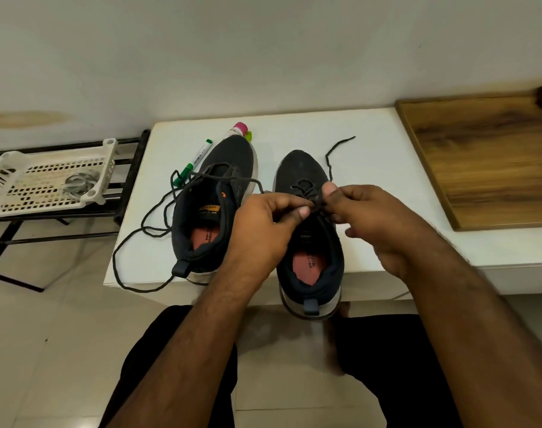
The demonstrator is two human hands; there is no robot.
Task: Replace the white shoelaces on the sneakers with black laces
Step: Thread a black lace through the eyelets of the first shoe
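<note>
Two dark sneakers on a white counter (387, 168), toes toward the wall, heels toward the near edge. Right sneaker (306, 242) as the landmark: heel hanging just past the counter's near edge, tongue area covered by both hands. Left hand (263, 223) over its left side, thumb and forefinger pinched on the black lace (333, 156) at the upper eyelets; right hand (368, 214) over its right side, grip likewise closed narrow on the same lace, fingertips of the two hands almost touching. One free end of that lace running up and to the right past the toe, lying loose on the counter. Left sneaker (211, 205) just beside the right sneaker, to its left, not touching; a second black lace (140, 239) threaded near its toe, trailing in loose loops to the left and over the near edge. Green marker (193, 162) further left, touching the left sneaker's toe side. Small bottle with a pink cap (238, 131) beyond the left toe. White basket (47, 177) on a black rack well to the left. Wooden board (485, 162) well to the right.
</note>
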